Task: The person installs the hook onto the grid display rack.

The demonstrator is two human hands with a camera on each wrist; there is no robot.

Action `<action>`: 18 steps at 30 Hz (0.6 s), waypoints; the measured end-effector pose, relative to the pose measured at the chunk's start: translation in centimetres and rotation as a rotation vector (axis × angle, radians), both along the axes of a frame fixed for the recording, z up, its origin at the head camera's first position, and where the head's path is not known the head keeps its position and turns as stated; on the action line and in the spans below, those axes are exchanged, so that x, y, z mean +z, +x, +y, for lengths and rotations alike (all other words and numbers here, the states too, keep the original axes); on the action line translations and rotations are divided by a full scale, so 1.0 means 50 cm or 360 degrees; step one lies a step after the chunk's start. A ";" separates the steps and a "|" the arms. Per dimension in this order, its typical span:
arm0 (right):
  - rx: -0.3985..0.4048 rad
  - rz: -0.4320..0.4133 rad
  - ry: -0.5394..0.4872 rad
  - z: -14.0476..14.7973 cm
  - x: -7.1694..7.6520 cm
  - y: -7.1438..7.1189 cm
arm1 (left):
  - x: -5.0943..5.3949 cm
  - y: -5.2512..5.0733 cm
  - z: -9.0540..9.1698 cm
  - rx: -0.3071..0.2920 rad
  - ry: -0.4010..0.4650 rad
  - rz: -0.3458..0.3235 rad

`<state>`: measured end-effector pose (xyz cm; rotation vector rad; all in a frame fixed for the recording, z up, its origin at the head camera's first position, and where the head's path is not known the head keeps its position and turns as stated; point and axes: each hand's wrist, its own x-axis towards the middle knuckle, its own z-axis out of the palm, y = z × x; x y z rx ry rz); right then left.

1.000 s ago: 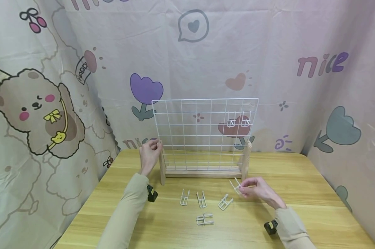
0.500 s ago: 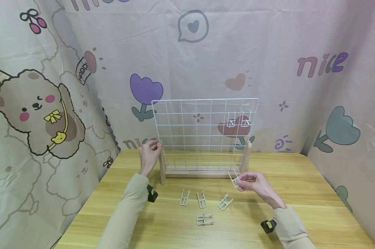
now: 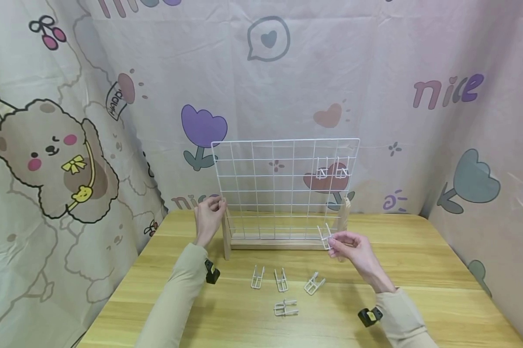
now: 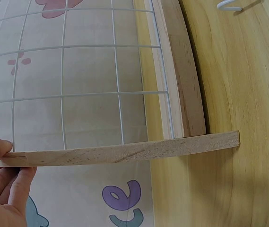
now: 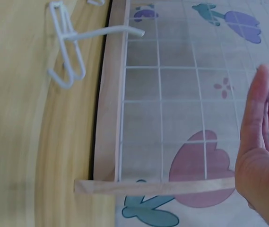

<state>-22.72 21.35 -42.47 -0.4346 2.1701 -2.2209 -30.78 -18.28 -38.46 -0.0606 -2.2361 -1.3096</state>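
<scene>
My left hand point(image 3: 208, 218) pinches the top of the left wooden upright point(image 4: 125, 153) of a stand, thumb on one side and fingers on the other in the left wrist view. The stand holds up a white wire grid panel point(image 3: 285, 140). In front of the panel's lower right, my right hand point(image 3: 356, 251) pinches a white wire hook point(image 3: 325, 238), its two prongs pointing up. Whether that hook touches the grid I cannot tell. The right wrist view shows my hand point(image 5: 262, 137) with the held hook almost wholly hidden.
Two similar hooks hang high on the grid's right, a left one point(image 3: 321, 173) and a right one point(image 3: 342, 172). Several loose hooks lie on the wooden table, among them one on the left point(image 3: 257, 278) and one nearest me point(image 3: 286, 308). A patterned curtain point(image 3: 270, 87) closes the back.
My right hand has lifted the hook up and slightly left, from above the table to before the grid's lower right. The left hand stays on the upright.
</scene>
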 end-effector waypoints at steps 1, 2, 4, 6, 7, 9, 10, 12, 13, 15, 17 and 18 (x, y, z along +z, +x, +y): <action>-0.0018 0.0015 -0.0030 -0.002 0.002 0.000 | 0.000 0.000 0.000 0.0000 -0.0001 0.0002; -0.0028 0.0029 -0.0061 -0.005 0.004 0.001 | -0.001 0.000 0.000 0.0001 -0.0001 0.0003; -0.0049 0.0059 -0.0150 -0.010 0.007 0.001 | -0.001 -0.001 0.000 0.0001 0.0002 0.0007; -0.0074 0.0080 -0.0234 -0.015 0.011 0.001 | -0.001 -0.001 0.001 0.0001 0.0003 0.0009; -0.0088 0.0092 -0.0267 -0.018 0.013 0.001 | -0.001 0.000 0.000 0.0003 0.0007 0.0010; -0.0116 0.0110 -0.0328 -0.023 0.018 0.000 | -0.001 -0.001 0.000 0.0005 0.0001 0.0011; -0.0132 0.0117 -0.0351 -0.025 0.021 -0.001 | -0.002 0.000 0.001 0.0006 -0.0003 0.0010; -0.0164 0.0125 -0.0392 -0.031 0.028 -0.002 | -0.002 -0.001 0.001 0.0009 -0.0014 0.0011; -0.0177 0.0129 -0.0408 -0.035 0.032 -0.003 | -0.002 0.000 0.001 0.0011 -0.0017 0.0011; -0.0199 0.0133 -0.0436 -0.042 0.041 -0.005 | -0.003 -0.001 0.001 0.0012 -0.0027 0.0015; -0.0211 0.0139 -0.0447 -0.048 0.052 -0.008 | -0.003 -0.001 0.001 0.0011 -0.0026 0.0018; -0.0216 0.0144 -0.0457 -0.052 0.057 -0.010 | -0.003 -0.001 0.001 0.0010 -0.0026 0.0018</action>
